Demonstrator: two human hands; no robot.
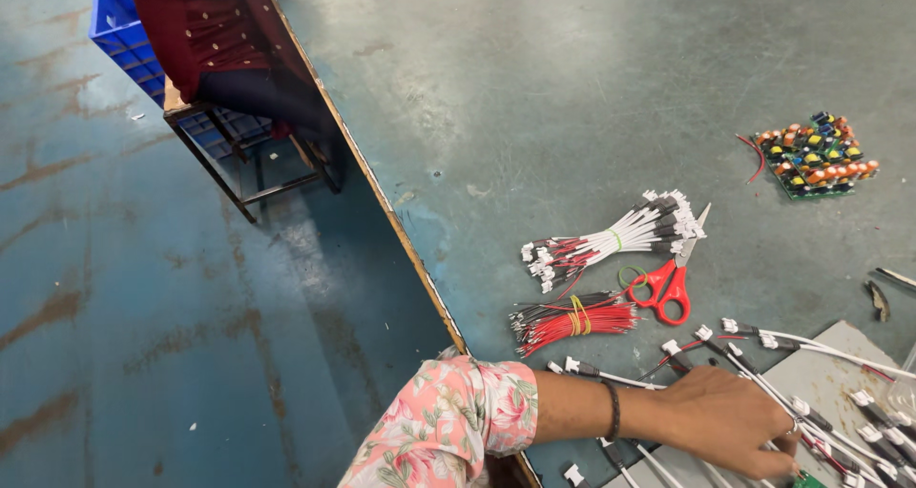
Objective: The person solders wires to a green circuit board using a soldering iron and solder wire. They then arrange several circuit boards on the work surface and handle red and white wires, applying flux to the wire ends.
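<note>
Left hand: reaches in from the lower left, palm down, fingers together and extended flat over loose white leads with white plug connectors; fingertips touching the leads near the lower right edge. Grip on any single lead: cannot tell. Wrist carries a dark band; forearm covered by a pink floral sleeve.

Right hand: not in view.

Loose white leads: spread across the lower right of the grey-green table, partly over a pale grey sheet, partly under the left hand.

Just above the hand, on the table:
- bundle of red and black wires, bound with a yellow band
- bundle of white wires with white connectors, bound with a green band
- red-handled scissors, lying between the two bundles, blades pointing up and right, touching the white bundle

Well apart, upper right: stack of green circuit boards with coloured components.

Upper left: another person in dark red clothing, seated on a wooden stool, beside a blue crate, on a blue-green floor
</note>
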